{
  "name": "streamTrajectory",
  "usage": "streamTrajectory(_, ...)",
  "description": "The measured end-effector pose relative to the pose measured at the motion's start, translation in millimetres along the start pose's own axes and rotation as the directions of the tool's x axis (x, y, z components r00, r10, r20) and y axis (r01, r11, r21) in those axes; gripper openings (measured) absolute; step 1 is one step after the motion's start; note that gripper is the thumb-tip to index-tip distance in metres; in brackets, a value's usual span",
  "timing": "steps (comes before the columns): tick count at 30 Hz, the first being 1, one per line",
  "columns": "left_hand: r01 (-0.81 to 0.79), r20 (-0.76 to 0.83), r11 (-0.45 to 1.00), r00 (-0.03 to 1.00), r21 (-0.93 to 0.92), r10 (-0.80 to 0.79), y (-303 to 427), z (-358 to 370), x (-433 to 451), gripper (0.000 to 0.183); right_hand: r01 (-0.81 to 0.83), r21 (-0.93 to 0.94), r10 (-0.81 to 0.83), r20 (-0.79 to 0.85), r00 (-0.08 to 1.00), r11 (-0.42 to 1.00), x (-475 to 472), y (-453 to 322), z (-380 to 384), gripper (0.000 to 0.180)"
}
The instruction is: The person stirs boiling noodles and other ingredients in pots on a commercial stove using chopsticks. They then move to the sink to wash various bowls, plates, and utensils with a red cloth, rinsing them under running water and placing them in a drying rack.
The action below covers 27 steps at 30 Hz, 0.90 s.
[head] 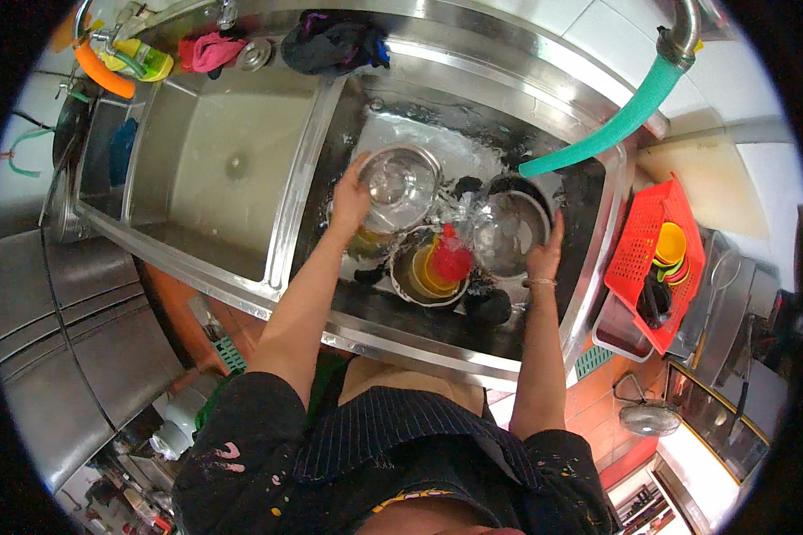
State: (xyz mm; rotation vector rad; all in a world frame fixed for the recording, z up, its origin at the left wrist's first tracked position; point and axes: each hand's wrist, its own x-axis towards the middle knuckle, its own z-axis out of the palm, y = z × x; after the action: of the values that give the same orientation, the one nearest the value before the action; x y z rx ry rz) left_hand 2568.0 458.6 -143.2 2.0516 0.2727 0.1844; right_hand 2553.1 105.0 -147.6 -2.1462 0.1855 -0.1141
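My left hand (352,200) grips the rim of a round stainless steel bowl (401,187) with water in it, tilted over the right sink basin. My right hand (545,253) holds the right side of a second metal bowl (505,241), also wet inside. Between and below them sits a pot with a pale rim (401,286), holding yellow bowls (427,271) and a red plastic piece (452,257). Splashing water blurs the middle. A dark round vessel (535,187) is partly hidden behind the right bowl. Above it hangs the end of a green hose (595,137).
The left basin (234,221) holds cloudy water. On the back ledge lie a pink cloth (214,52), a dark cloth (331,47) and a yellow bottle (144,60). An orange hose (104,72) hangs at left. Right of the sink stands a red perforated basket (639,237) with small bowls.
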Motion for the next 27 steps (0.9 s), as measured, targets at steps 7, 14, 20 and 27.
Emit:
streamTrajectory(7,0.136,0.194,0.990,0.971,0.022,-0.138,26.8,32.2,-26.1,0.053,0.035,-0.162,-0.040,-0.032,0.999,0.986,-24.7,-25.9,36.4,0.065)
streamTrajectory(14,-0.237,0.388,0.962,0.881,-0.135,0.272,99.8,-23.1,-16.3,0.051,0.391,-0.364,-0.416,0.010,0.910,0.846,-33.8,-102.5,-1.9,0.058)
streamTrajectory(20,-0.184,0.235,0.891,0.925,-0.416,0.300,121.0,-28.0,-1.6,0.033,0.525,0.031,-0.518,-0.126,0.846,0.851,-22.5,-165.4,-5.8,0.039)
streamTrajectory(27,0.189,0.122,0.586,0.981,-0.788,-0.152,128.1,-26.6,22.4,0.039,0.091,0.740,-0.288,0.143,0.947,0.666,19.8,-213.6,32.2,0.055)
